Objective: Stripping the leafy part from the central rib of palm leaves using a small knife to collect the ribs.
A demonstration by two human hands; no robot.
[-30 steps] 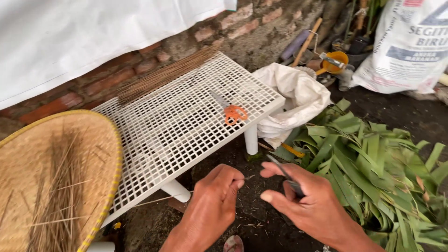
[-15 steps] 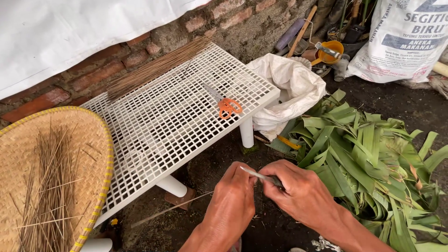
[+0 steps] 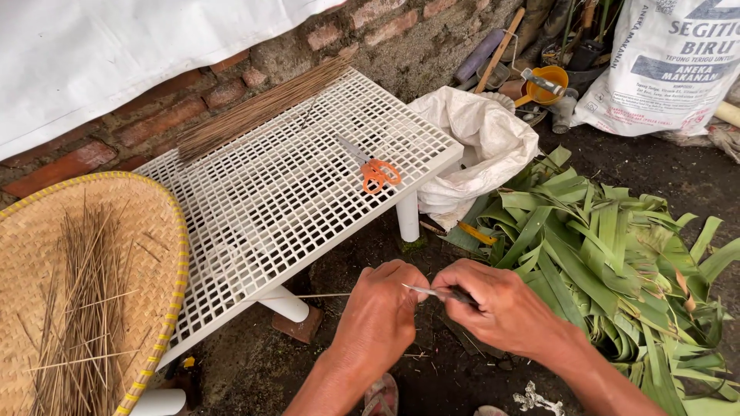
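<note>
My left hand (image 3: pixel 387 304) is closed around a thin pale stick (image 3: pixel 320 295) that pokes out to the left over the dirt. My right hand (image 3: pixel 501 304) grips a small knife (image 3: pixel 432 292), whose blade lies against the stick between the two hands. Both hands hover low over the ground, just in front of the white grid table (image 3: pixel 254 223). A heap of green palm leaves (image 3: pixel 617 254) lies right of my right hand.
Orange-handled scissors (image 3: pixel 375 172) and a bundle of brown sticks (image 3: pixel 258 108) lie on the table. A woven tray (image 3: pixel 158 231) at left holds several thin sticks. A white cloth bag (image 3: pixel 478 146), a printed sack (image 3: pixel 671 62) and a brick wall (image 3: pixel 177 108) stand behind.
My hands came together: the right hand brought the knife up to the stick held by the left. The view shifted slightly, and the table now sits higher in the picture.
</note>
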